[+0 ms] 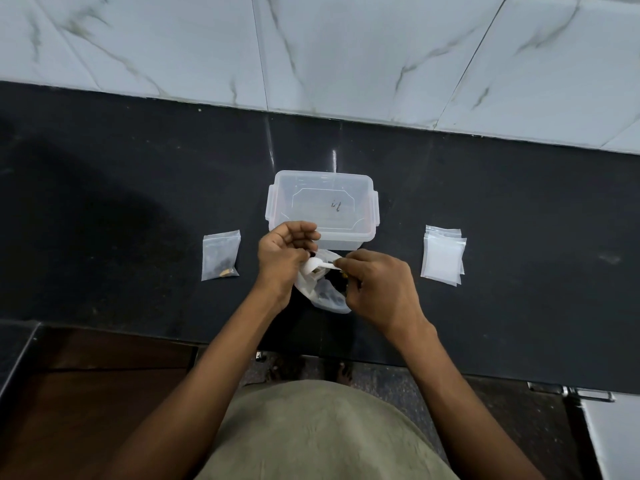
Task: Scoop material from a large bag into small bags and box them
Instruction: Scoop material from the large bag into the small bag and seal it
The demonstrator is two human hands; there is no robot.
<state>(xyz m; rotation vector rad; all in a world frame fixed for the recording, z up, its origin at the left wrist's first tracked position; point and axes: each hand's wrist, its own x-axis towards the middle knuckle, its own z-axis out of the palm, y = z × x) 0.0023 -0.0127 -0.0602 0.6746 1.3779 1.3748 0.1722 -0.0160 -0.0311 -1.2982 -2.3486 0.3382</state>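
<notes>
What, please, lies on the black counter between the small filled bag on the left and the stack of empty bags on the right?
Head view: both hands, left hand and right hand, holding a white plastic spoon over a crumpled clear bag.

counter [138,209]: dark polished stone, glossy
wall tiles [346,46]: glossy veined marble look
box [367,233]: clear smooth plastic
spoon [317,264]: white plastic
small bags [441,259]: translucent plastic film

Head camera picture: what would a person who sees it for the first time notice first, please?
First, the two hands meeting at the centre of the dark counter: the right hand pinches a small white scoop, and the left hand holds a clear bag beneath it. Just behind them stands an open clear plastic box, with a filled small bag to its left and a stack of empty small bags to its right.
</notes>
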